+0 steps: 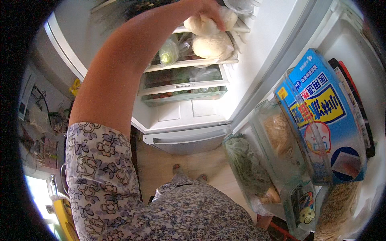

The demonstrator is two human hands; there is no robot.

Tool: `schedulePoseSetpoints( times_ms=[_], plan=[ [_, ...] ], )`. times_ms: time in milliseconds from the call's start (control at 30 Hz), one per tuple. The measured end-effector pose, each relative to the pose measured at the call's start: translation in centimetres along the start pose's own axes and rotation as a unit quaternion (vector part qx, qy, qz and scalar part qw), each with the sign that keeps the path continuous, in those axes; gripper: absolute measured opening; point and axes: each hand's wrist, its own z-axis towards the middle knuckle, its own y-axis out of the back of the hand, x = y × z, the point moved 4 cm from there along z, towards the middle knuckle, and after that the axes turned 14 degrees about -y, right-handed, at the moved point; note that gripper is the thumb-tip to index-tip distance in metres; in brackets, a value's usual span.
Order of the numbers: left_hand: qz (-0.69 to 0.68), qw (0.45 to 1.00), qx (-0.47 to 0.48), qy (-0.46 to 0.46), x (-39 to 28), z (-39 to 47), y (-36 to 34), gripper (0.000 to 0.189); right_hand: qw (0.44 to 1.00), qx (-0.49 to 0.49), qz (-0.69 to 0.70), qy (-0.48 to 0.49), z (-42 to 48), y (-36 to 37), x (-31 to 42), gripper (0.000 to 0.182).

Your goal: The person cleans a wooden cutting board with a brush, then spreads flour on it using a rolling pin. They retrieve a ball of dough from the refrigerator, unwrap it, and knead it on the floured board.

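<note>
My left arm reaches up from the left into an open refrigerator. My left hand point(213, 14) has its fingers curled over a clear plastic bag of pale, rounded food point(200, 24), possibly buns or dough, at the edge of an upper shelf. Part of the grip is cut off by the top of the picture. Just below sits another bag of pale, rounded food point(213, 45). To its left on the same shelf lies a bagged green vegetable point(168, 54). My right hand is out of view; only a small patch of skin shows low on the right, beside my patterned clothing.
Below the shelves is a crisper drawer point(184, 99) with bagged produce. The open door at right holds a blue cooling-patch box point(324, 117), bagged greens point(248, 164) and a bag of brown food point(279, 132) in clear bins. A lower drawer front point(190, 140) juts out above the floor.
</note>
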Motion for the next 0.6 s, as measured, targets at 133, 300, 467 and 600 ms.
schedulePoseSetpoints(
  times_ms=[133, 300, 467, 600],
  plan=[
    [-0.042, 0.990, -0.136, -0.009, -0.2, -2.4, 0.7, 0.051, 1.000, 0.007, -0.005, -0.006, 0.3, -0.6, -0.1, 0.032],
    [-0.088, 0.943, -0.320, -0.015, 0.8, -5.2, 0.7, 0.051, 1.000, 0.019, -0.015, -0.009, 0.6, -2.0, -0.2, 0.031],
    [-0.242, 0.882, -0.404, 0.011, 1.3, -6.7, -0.4, 0.051, 0.999, 0.017, -0.026, -0.009, 0.4, -2.1, -0.2, 0.031],
    [-0.548, 0.667, -0.477, -0.165, -1.7, -10.9, -4.7, 0.049, 0.999, 0.013, -0.029, 0.000, -0.3, -1.2, 0.0, 0.030]
  ],
)
